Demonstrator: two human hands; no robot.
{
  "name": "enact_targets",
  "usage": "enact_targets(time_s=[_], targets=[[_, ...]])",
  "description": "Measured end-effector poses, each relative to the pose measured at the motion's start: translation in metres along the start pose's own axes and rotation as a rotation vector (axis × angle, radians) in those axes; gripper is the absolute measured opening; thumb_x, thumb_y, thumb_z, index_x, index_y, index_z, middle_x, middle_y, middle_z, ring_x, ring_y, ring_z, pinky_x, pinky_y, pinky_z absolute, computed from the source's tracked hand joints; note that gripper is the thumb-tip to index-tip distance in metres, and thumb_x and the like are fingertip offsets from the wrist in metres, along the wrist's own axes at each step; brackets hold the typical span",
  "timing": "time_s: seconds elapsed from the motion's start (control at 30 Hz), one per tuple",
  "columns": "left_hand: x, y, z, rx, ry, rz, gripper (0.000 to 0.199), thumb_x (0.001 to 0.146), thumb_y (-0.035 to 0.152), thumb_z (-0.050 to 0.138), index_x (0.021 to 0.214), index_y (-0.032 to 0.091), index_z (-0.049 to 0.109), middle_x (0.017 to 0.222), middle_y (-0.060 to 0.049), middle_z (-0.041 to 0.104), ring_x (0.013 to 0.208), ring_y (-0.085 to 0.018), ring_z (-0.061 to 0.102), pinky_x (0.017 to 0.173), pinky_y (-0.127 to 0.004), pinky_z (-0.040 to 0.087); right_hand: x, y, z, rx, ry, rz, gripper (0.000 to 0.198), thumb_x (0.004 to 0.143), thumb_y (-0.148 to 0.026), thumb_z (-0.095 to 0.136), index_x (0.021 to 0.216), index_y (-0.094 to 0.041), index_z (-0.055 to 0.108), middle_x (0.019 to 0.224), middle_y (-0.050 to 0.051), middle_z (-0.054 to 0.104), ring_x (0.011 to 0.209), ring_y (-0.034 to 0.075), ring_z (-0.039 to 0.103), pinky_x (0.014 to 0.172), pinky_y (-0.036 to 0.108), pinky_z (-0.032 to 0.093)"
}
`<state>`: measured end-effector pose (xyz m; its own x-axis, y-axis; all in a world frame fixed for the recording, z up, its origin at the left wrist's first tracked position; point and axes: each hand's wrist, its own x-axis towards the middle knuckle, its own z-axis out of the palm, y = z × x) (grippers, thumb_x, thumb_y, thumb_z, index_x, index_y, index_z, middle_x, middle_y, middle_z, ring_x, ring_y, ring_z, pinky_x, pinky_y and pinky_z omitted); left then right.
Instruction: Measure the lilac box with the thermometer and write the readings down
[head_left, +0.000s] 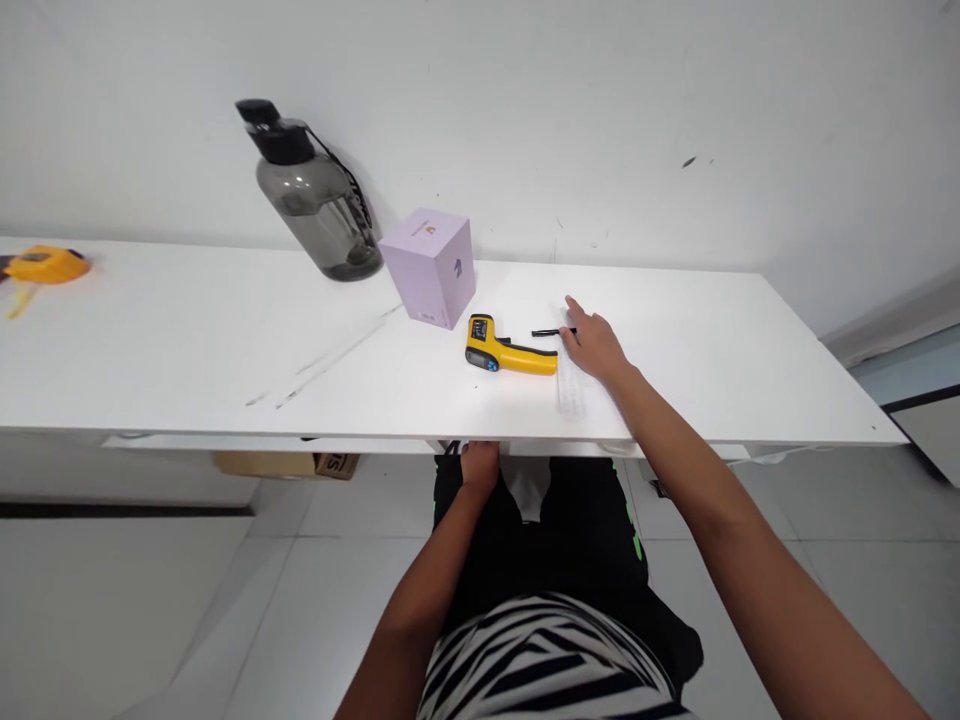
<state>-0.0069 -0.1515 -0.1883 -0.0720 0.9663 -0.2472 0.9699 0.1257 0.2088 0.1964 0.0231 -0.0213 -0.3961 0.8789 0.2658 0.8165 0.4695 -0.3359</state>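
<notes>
My right hand [597, 346] rests on the white tabletop, its index finger stretched out and the thumb apart from it. A slim black pen [546, 333] lies at the thumb, one end between thumb and index finger; the thumb seems to touch it. Under the wrist is a pale slip of paper [571, 395] with faint print. To the left lies a yellow and black infrared thermometer [510, 357], its handle end pointing towards the paper. My left hand [480, 464] is low at the table's front edge, above my lap; its fingers are hidden under the edge.
A lilac box [431, 270] stands behind the thermometer, beside a grey water bottle [319, 205] near the wall. An orange-yellow tape measure [49, 264] lies at the far left of the white table [187, 350]. Below is a cardboard box [270, 464].
</notes>
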Motion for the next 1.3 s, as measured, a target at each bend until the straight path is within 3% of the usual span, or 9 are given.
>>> enact_targets(time_s=[0.23, 0.7, 1.13, 1.2, 1.3], targets=[[-0.005, -0.007, 0.007, 0.055, 0.047, -0.012, 0.037, 0.093, 0.012, 0.035, 0.117, 0.017, 0.063, 0.099, -0.017, 0.067, 0.097, -0.028, 0.068, 0.08, -0.038, 0.052, 0.0, -0.002, -0.001, -0.016, -0.013, 0.013, 0.063, 0.097, -0.036, 0.03, 0.153, -0.008, 0.025, 0.135, 0.018, 0.06, 0.123, 0.03, 0.056, 0.114, 0.053, 0.029], [0.001, -0.001, 0.016, 0.094, 0.088, 0.001, 0.029, 0.092, 0.015, 0.042, 0.11, 0.014, 0.065, 0.105, -0.016, 0.066, 0.104, -0.026, 0.064, 0.088, -0.039, 0.05, 0.001, 0.0, 0.001, -0.024, 0.007, 0.007, 0.06, 0.097, -0.036, 0.031, 0.152, -0.01, 0.028, 0.134, 0.018, 0.061, 0.12, 0.031, 0.058, 0.113, 0.054, 0.031], [0.002, -0.001, 0.018, 0.044, 0.162, -0.009, 0.022, 0.09, 0.015, 0.046, 0.098, 0.011, 0.066, 0.094, -0.015, 0.067, 0.096, -0.026, 0.067, 0.084, -0.038, 0.051, 0.0, -0.001, 0.0, -0.012, 0.004, 0.019, 0.06, 0.097, -0.035, 0.033, 0.151, -0.009, 0.029, 0.139, 0.018, 0.058, 0.122, 0.031, 0.057, 0.114, 0.054, 0.03], [0.0, -0.001, 0.016, 0.029, 0.2, -0.017, 0.023, 0.092, 0.018, 0.045, 0.096, 0.01, 0.066, 0.092, -0.015, 0.067, 0.093, -0.026, 0.067, 0.08, -0.036, 0.052, 0.0, -0.001, 0.0, -0.01, 0.005, 0.02, 0.059, 0.097, -0.034, 0.034, 0.15, -0.01, 0.032, 0.139, 0.018, 0.058, 0.124, 0.031, 0.057, 0.114, 0.053, 0.03], [-0.011, -0.002, 0.01, 0.007, 0.275, -0.009, 0.026, 0.094, 0.025, 0.044, 0.095, 0.009, 0.065, 0.09, -0.015, 0.068, 0.086, -0.025, 0.068, 0.072, -0.033, 0.052, 0.0, 0.002, 0.002, -0.008, 0.004, 0.012, 0.049, 0.094, -0.027, 0.037, 0.139, -0.01, 0.05, 0.142, 0.017, 0.055, 0.132, 0.029, 0.051, 0.116, 0.05, 0.029]])
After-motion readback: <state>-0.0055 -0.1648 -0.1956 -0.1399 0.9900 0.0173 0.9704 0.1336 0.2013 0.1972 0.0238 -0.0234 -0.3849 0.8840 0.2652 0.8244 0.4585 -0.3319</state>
